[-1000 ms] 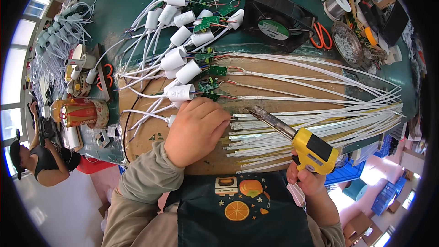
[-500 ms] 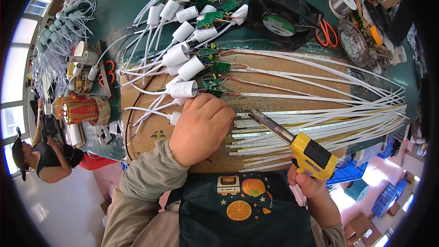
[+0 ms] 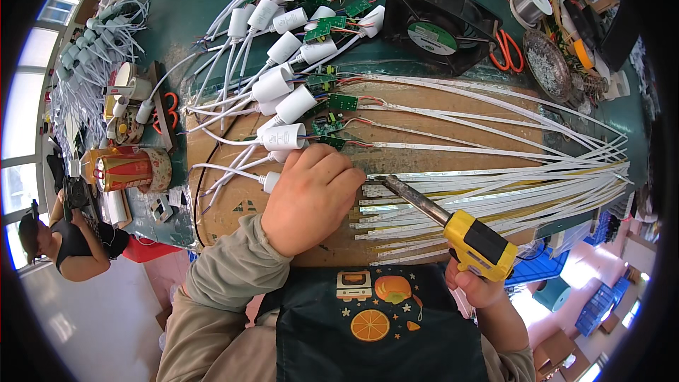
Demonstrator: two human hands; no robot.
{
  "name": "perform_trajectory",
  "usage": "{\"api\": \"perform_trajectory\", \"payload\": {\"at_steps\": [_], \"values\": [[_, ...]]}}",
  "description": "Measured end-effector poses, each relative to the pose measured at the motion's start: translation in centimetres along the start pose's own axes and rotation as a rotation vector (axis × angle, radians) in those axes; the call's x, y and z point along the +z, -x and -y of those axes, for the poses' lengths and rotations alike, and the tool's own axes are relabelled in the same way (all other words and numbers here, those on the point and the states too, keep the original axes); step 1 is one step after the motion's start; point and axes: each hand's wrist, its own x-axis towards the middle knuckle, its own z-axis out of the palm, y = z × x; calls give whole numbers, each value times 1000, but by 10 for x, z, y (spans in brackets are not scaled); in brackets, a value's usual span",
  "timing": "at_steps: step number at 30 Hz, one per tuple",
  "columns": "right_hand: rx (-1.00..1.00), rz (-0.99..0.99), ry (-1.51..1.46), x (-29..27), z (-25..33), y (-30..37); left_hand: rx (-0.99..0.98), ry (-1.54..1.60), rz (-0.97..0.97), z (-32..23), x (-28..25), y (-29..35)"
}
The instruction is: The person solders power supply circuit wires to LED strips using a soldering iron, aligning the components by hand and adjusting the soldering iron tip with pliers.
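My right hand point(image 3: 475, 284) grips a soldering gun point(image 3: 481, 244) with a yellow and black body. Its dark metal tip points up and left, at the near ends of the white LED strips point(image 3: 438, 201). Close to that tip, my left hand point(image 3: 315, 198) is closed in a pinch; what its fingertips hold is hidden behind the hand. A white cylindrical housing point(image 3: 270, 182) with a cable lies just left of this hand. Above it, several more white housings point(image 3: 283, 137) connect to small green circuit boards point(image 3: 327, 124), whose thin wires run to LED strips.
A brown board point(image 3: 233, 223) lies under the work on the green table point(image 3: 170, 28). Farther back are a black fan point(image 3: 442, 25), orange-handled scissors point(image 3: 506, 51), a solder spool point(image 3: 530, 4) and a metal dish point(image 3: 546, 67). A red can point(image 3: 124, 172) stands left, near another person point(image 3: 78, 233).
The soldering gun has shifted slightly left and down, bringing its tip closer to my left fingers. My left hand stays almost where it was.
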Motion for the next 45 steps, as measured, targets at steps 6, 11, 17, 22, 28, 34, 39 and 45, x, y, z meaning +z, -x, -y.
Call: {"api": "perform_trajectory", "payload": {"at_steps": [6, 11, 17, 22, 28, 34, 39, 45], "values": [[-49, -54, 52, 3, 5, -1, 6, -1, 6, -1, -1, -1], [-60, -71, 23, 5, 8, -2, 16, 0, -3, 1, 0, 0], [-69, -69, 20, 5, 7, -1, 6, 40, -36, 1, -1, -1], [-57, -68, 11, 6, 10, -2, -25, 77, -72, -3, -1, -3], [-53, -72, 8, 6, 13, -4, -30, 152, -145, -3, -1, -4], [-43, -103, 19, 8, 13, -3, 48, 2, -54, 0, 0, -1], [-31, -118, 12, 7, 13, -1, 62, -21, -47, -1, 0, -1], [-28, -87, 15, 6, 11, -1, 73, -23, -46, -2, 2, -1]]}}
